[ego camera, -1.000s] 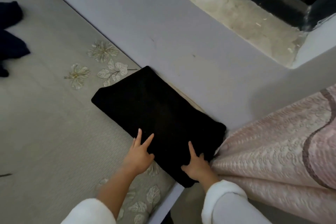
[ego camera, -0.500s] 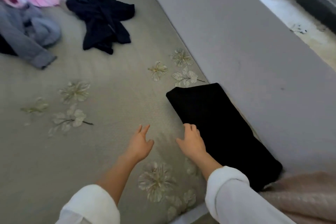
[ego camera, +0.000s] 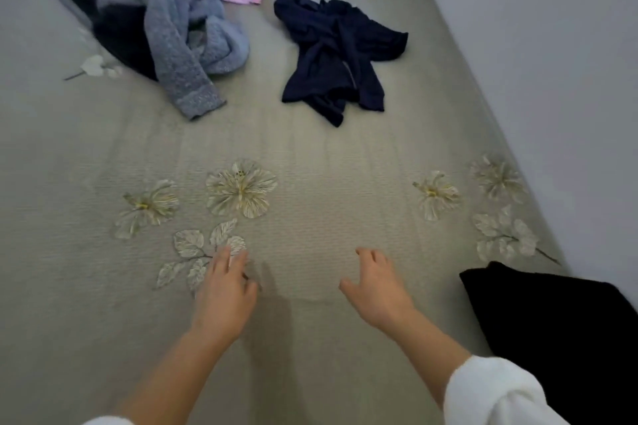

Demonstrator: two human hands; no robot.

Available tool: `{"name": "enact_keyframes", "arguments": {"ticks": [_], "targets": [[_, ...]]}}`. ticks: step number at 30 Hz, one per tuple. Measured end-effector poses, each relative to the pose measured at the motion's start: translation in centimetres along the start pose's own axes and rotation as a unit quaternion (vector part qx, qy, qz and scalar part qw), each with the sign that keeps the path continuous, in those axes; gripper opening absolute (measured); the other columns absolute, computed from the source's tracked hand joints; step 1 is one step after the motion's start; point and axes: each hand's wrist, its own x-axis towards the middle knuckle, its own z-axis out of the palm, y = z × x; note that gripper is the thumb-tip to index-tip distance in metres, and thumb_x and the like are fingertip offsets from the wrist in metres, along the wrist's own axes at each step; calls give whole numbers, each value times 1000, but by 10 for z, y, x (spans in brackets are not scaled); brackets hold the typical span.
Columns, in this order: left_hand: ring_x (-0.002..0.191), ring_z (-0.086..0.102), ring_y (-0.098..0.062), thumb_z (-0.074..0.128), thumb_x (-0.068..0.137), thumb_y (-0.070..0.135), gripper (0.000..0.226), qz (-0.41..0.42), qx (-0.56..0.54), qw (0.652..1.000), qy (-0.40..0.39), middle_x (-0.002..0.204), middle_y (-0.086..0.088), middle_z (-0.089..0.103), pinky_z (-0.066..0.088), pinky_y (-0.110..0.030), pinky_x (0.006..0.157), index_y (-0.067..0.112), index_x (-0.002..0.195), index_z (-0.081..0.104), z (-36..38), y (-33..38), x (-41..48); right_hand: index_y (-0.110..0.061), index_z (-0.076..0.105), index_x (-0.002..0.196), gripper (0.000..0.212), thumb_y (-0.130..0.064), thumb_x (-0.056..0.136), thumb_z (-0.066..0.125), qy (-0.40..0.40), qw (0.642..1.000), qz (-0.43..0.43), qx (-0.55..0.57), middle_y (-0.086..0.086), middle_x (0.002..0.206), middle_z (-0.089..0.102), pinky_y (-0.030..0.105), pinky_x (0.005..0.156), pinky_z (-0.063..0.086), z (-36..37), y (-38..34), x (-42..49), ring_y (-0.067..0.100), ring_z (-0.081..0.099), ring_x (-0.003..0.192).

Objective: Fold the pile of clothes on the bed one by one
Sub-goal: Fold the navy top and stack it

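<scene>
Bed (ego camera: 310,155): 1 navy shirt (ego camera: 335,52), 1 tangled pile (ego camera: 179,28), 1 cropped black fold (ego camera: 552,321); I see left hand (ego camera: 224,293), right hand (ego camera: 376,290) loosely spread.

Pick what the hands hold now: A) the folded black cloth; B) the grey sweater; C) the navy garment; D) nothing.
D: the left hand and right hand are both open and empty above the bedspread, gripping no clothing.

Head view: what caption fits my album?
Left hand and right hand, empty, over the bed; folded black cloth at right, navy garment ahead.
</scene>
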Motion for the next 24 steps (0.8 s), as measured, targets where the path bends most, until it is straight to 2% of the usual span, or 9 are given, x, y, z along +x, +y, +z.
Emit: {"name": "enact_keyframes", "arguments": {"ticks": [5, 9, 13, 16, 20, 22, 24], "targets": [[147, -1, -20, 37, 99, 31, 56, 40, 25, 995, 89, 161, -4, 3, 11, -41, 117, 20, 151, 19, 15, 3, 107, -13, 31, 142, 60, -38, 91, 50, 69, 994, -70, -47, 6, 139, 40, 39, 106, 34, 3, -8, 103, 24, 35, 129], [147, 3, -21, 37, 99, 29, 53, 74, 26, 989, 128, 160, -7, 10, 6, -38, 119, 18, 150, 25, 27, 3, 178, -12, 30, 144, 58, -35, 93, 49, 139, 983, -114, -46, 7, 140, 39, 39, 105, 34, 7, -14, 168, 24, 35, 128], [147, 6, -21, 33, 99, 33, 54, 38, 20, 984, 175, 159, -9, 13, 4, -39, 120, 17, 150, 26, 35, -2, 220, -12, 27, 146, 59, -32, 96, 49, 187, 970, -157, -8, 6, 144, 36, 30, 105, 28, 8, -16, 224, 20, 33, 130], [146, 11, -20, 32, 97, 38, 54, 30, 28, 975, 218, 158, -6, 20, 7, -38, 118, 22, 148, 29, 45, -2, 229, -15, 21, 150, 63, -34, 97, 48, 210, 965, -151, 44, 1, 150, 32, 18, 98, 23, 4, -16, 264, 14, 33, 133], [145, 13, -16, 36, 95, 38, 52, 19, 16, 974, 224, 157, -1, 23, 9, -40, 116, 27, 146, 34, 49, -4, 228, -15, 19, 151, 65, -27, 95, 52, 259, 951, -115, 124, 2, 151, 32, 9, 91, 19, -11, -35, 314, 15, 35, 133], [145, 12, -14, 36, 95, 38, 51, 17, 12, 974, 226, 157, 1, 24, 10, -39, 115, 29, 145, 34, 49, -4, 228, -15, 17, 151, 69, -24, 94, 55, 288, 943, -85, 147, 5, 151, 33, 16, 99, 25, -24, -50, 338, 19, 36, 133], [145, 12, -13, 33, 92, 41, 53, 15, 9, 974, 225, 157, 2, 24, 12, -40, 115, 30, 145, 35, 49, -4, 229, -16, 13, 152, 74, -25, 93, 57, 284, 946, -56, 145, 8, 148, 34, 27, 104, 31, -39, -61, 360, 22, 38, 131]]}}
